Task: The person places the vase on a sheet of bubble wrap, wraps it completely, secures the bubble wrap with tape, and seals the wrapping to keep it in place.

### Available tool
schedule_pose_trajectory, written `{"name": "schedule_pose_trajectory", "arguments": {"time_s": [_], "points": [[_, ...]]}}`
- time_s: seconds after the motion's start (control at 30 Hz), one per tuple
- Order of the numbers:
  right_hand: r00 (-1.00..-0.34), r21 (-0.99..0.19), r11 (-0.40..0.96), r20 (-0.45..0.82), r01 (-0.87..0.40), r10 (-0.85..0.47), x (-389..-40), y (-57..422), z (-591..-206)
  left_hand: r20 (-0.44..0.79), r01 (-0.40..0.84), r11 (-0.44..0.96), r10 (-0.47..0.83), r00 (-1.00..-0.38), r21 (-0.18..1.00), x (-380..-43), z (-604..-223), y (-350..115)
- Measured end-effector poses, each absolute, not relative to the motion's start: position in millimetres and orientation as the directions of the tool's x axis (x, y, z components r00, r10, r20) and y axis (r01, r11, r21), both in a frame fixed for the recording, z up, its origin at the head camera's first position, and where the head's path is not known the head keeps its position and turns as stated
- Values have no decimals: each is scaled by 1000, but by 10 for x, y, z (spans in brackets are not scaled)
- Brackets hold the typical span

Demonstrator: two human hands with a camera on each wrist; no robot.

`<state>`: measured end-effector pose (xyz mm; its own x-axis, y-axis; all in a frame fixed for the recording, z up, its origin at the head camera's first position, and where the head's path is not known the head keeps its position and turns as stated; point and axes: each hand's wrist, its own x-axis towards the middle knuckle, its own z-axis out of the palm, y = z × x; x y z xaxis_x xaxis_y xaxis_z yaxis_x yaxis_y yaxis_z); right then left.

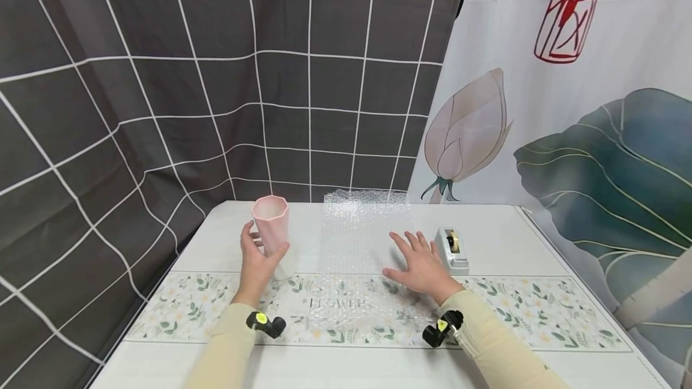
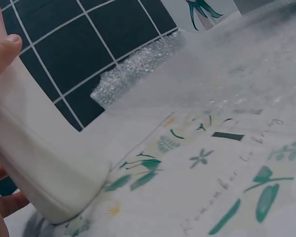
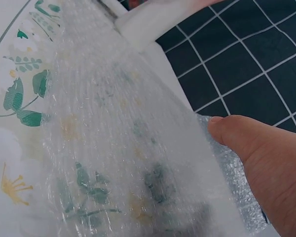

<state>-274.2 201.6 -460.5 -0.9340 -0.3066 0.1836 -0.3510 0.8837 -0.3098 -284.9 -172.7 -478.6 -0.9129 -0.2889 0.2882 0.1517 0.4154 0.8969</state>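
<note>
A tall faceted vase (image 1: pixel 273 227), pink at the rim and fading to white at its base, stands left of the middle of the table. My left hand (image 1: pixel 256 263) grips it, thumb on the near side and fingers round the far left side. The left wrist view shows the vase's white lower part (image 2: pixel 49 148) close up, its base at the tabletop. A clear sheet of bubble wrap (image 1: pixel 351 257) lies flat to its right. Over the wrap's right side my right hand (image 1: pixel 424 266) is spread with straight fingers; whether it touches the wrap I cannot tell.
Just right of my right hand stands a white tape dispenser (image 1: pixel 453 251) with a roll of tape. A floral printed band (image 1: pixel 546 311) crosses the white table (image 1: pixel 503 233). Behind hang a dark checked curtain (image 1: pixel 335 89) and a printed white curtain (image 1: pixel 519 77).
</note>
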Motion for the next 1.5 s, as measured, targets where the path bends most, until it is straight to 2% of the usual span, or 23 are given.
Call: {"name": "schedule_pose_trajectory", "arguments": {"time_s": [0.2,0.5,0.67,1.13,1.5], "points": [[-935,-317,882,182,-349,-304,-2751,2032,-4619,207,99,375,-259,-943,922,-2848,-4881,-1665],[-932,-314,882,204,-352,-300,-2742,2073,-4666,255,160,349,-248,-934,923,-2894,-5107,-1628],[-936,-326,880,190,-345,-297,-2735,2079,-4677,243,141,356,-260,-935,924,-2892,-5173,-1622],[-936,-336,875,178,-347,-303,-2725,2068,-4717,188,87,371,-244,-951,925,-2893,-5132,-1630],[-937,-330,878,176,-345,-302,-2733,2050,-4717,211,116,381,-216,-953,917,-2920,-5083,-1605]]}}
